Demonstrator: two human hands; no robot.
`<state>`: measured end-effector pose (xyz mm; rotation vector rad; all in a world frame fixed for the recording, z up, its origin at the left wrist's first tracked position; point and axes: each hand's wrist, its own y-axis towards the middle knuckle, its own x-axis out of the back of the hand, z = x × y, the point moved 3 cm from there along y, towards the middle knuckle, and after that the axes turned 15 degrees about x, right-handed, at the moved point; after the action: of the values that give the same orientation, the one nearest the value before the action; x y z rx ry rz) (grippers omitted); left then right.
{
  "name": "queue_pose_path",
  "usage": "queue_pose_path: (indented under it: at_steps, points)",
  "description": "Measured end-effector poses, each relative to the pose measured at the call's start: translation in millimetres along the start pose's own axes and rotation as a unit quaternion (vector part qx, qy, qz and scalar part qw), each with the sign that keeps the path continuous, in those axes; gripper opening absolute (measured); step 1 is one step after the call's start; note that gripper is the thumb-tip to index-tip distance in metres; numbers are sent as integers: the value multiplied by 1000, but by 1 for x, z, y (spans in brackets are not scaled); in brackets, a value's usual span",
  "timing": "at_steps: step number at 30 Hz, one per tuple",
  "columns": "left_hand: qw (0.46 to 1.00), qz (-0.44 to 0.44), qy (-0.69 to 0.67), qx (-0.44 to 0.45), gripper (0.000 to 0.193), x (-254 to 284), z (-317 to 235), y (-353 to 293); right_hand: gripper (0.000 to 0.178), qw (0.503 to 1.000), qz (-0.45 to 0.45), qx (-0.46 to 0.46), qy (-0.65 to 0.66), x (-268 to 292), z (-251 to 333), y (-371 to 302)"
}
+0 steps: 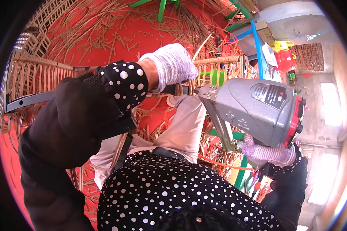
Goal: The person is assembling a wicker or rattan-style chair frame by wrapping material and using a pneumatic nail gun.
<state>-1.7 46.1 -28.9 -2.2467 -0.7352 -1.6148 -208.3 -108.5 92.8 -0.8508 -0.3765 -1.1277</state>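
Left hand [172,67]: closed on frame [169,90]
Right hand [268,151]: wrapped round nailer [254,106]
Nailer: nose [209,92] at the frame's edge

The left grip [174,64] curls its fingertips out of sight, so what they hold cannot be told. The handle of the grey nail gun [254,111] is mostly hidden where the right grip [269,153] holds it. The label [268,96] has print too small to read. The top edge cuts off a green stool [161,10].
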Motion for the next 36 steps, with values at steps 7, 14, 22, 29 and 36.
queue_pose_path:
  at_steps: [7,14,22,29,36]
  points:
    - [998,26,-45,32,17,-19,10,10,63,995,-34,71,53,-1,-18,7]
    - [1000,-3,10,2,18,-19,7,7,62,973,73,109,-189,13,8,11]
    - [996,-42,75,-31,14,-12,0,1,59,998,-8,1,60,18,22,26]
    - [997,-48,-61,-20,7,0,-1,-9,47,974,-117,-17,195,7,0,6]
    - [991,-65,-110,-47,19,26,-11,-24,30,882,-401,-5,247,36,-127,-26]
